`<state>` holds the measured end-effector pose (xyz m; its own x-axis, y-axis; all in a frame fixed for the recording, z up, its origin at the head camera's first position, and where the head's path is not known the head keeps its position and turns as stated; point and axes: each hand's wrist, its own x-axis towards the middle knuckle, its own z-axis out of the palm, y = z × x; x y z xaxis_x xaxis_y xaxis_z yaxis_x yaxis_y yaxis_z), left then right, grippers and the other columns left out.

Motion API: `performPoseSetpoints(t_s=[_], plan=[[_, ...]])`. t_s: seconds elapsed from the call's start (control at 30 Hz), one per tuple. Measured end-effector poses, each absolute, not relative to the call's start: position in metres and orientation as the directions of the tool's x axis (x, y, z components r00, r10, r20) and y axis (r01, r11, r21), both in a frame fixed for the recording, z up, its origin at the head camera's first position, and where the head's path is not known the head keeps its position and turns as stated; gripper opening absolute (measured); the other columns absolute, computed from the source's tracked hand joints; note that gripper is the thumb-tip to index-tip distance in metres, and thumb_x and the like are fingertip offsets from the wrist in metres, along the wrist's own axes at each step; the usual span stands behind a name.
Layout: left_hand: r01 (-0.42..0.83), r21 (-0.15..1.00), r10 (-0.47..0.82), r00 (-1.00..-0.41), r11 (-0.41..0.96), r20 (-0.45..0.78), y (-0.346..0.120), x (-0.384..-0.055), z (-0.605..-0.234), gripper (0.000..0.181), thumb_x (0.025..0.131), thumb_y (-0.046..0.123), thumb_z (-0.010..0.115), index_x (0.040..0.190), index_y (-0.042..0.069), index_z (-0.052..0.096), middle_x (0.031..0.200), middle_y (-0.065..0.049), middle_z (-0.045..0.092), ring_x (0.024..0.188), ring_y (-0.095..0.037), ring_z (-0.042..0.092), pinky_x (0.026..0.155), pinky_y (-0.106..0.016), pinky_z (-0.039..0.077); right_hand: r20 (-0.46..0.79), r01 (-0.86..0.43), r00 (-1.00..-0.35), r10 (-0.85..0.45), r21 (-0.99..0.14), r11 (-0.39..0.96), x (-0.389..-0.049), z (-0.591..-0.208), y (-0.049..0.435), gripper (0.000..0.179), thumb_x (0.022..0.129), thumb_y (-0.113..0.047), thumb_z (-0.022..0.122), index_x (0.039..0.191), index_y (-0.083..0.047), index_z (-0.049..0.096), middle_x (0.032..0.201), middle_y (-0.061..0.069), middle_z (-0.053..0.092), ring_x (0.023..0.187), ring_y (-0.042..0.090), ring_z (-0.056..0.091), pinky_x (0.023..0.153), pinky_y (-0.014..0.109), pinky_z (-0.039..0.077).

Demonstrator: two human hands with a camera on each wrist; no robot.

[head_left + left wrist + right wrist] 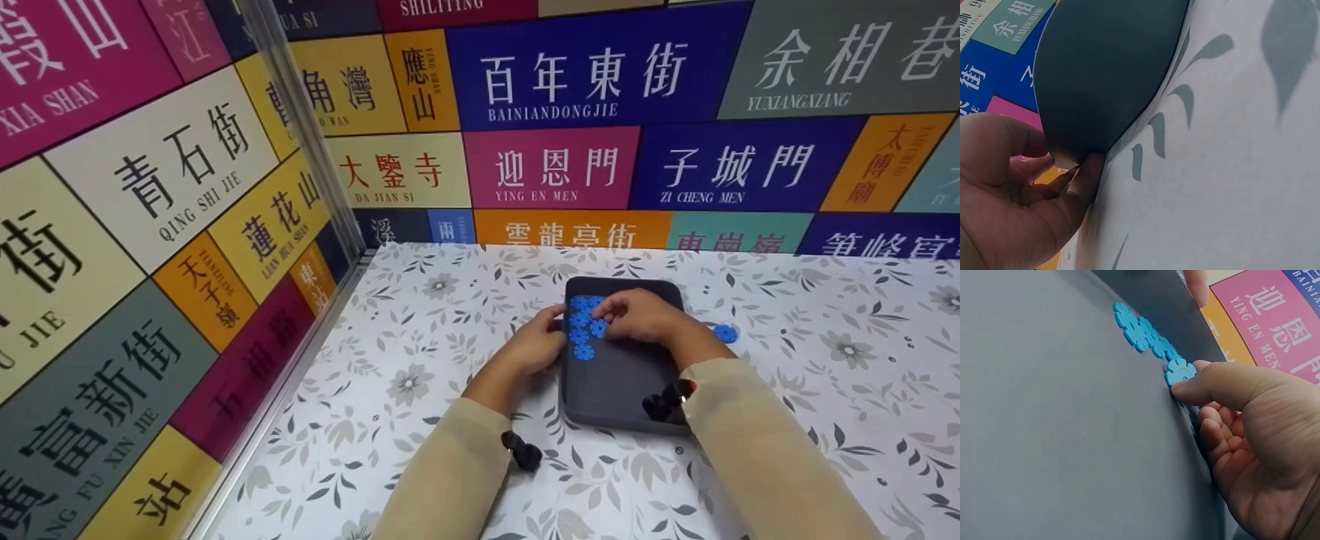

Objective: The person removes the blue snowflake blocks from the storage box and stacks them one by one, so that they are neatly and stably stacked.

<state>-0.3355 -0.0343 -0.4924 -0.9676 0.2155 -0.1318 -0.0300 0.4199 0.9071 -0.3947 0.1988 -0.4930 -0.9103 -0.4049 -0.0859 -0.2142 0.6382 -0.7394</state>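
A dark grey tray [615,386] lies on the table, with several blue notched plastic discs [581,315] gathered flat at its far left corner. My right hand [641,315] reaches over the tray and, in the right wrist view, pinches a blue notched disc [1180,370] between thumb and index finger. That disc is tilted up beside a row of other discs [1130,325]. At the tray's left side, my left hand [540,343] holds the wall; the left wrist view shows its thumb and fingers at the tray's corner [1100,84].
One loose blue disc [724,333] lies on the table to the right of the tray, near the right forearm. A white leaf-patterned cloth [405,442] covers the table. Walls of coloured sign panels [551,169] rise behind and on the left.
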Motion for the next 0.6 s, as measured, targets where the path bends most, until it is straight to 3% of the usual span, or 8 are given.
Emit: performPoseSetpoints(t_s=[0.37, 0.6], plan=[[-0.052, 0.912, 0.2, -0.969, 0.408, -0.144, -0.0339, -0.3345, -0.4907, 0.061, 0.101, 0.012, 0.056, 0.162, 0.018, 0.048, 0.157, -0.014, 0.06, 0.147, -0.03, 0.054, 0.125, -0.045, 0.041, -0.06, -0.221, -0.917, -0.393, -0.745, 0.629, -0.3971, -0.4983, 0.2014, 0.033, 0.086, -0.011, 0.083, 0.118, -0.004, 0.077, 0.101, 0.009, 0.074, 0.085, 0.015, 0.062, 0.075, 0.027, 0.054], [-0.042, 0.908, 0.203, -0.969, 0.418, -0.139, -0.0336, -0.3349, -0.491, 0.06, 0.101, 0.013, 0.056, 0.161, 0.017, 0.049, 0.155, -0.013, 0.061, 0.145, -0.028, 0.055, 0.124, -0.044, 0.041, -0.04, -0.174, -0.941, -0.336, -0.794, 0.583, -0.3962, -0.4967, 0.2014, 0.027, 0.094, -0.014, 0.077, 0.118, -0.002, 0.077, 0.103, 0.01, 0.078, 0.078, 0.011, 0.063, 0.071, 0.026, 0.055]])
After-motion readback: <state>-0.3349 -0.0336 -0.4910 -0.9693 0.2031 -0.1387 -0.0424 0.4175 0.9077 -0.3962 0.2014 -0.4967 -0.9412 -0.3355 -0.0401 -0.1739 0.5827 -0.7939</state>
